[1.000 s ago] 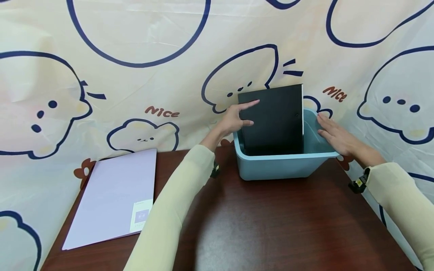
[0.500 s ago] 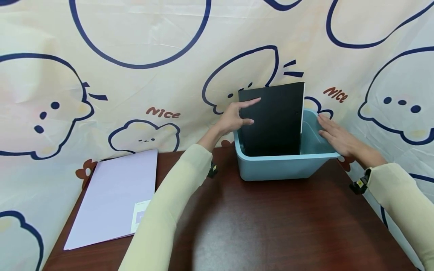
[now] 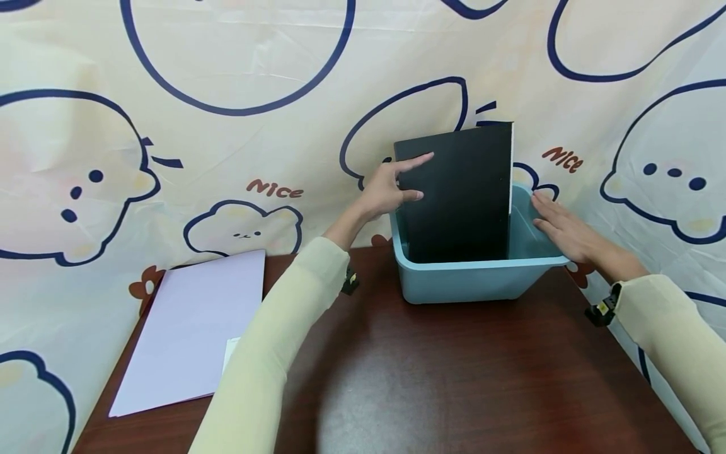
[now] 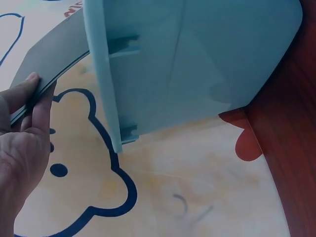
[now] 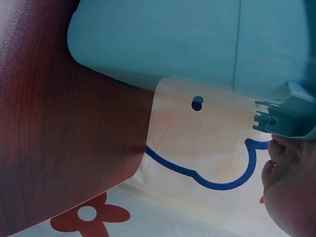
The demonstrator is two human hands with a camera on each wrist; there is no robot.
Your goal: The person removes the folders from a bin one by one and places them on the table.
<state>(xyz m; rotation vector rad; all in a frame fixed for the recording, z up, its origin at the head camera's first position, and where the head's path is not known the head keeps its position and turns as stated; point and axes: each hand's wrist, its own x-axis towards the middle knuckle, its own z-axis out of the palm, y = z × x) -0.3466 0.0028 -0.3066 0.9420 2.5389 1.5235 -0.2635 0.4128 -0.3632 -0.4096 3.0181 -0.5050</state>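
A flat black folder (image 3: 459, 195) stands upright, tilted, with its lower part inside a light blue plastic bin (image 3: 459, 284). My left hand (image 3: 382, 189) grips the folder's left edge, thumb and index finger lying across the black face. In the left wrist view, the folder (image 4: 59, 49) shows a thin layered edge between thumb and fingers. With fingers straight, my right hand (image 3: 564, 230) rests against the bin's right end. The right wrist view has the right hand (image 5: 291, 182) right at the bin's rim. The folder's bottom edge is hidden behind the bin's front wall.
A lilac folder or board (image 3: 198, 328) with a pale label lies on the left of the dark brown table (image 3: 431, 378). A cartoon-printed cloth (image 3: 238, 151) hangs behind the table and along its sides, close behind the bin.
The black folder has risen a little out of the bin, its top edge higher now. My left hand has moved slightly up with it. My right hand has stayed at the bin's end.
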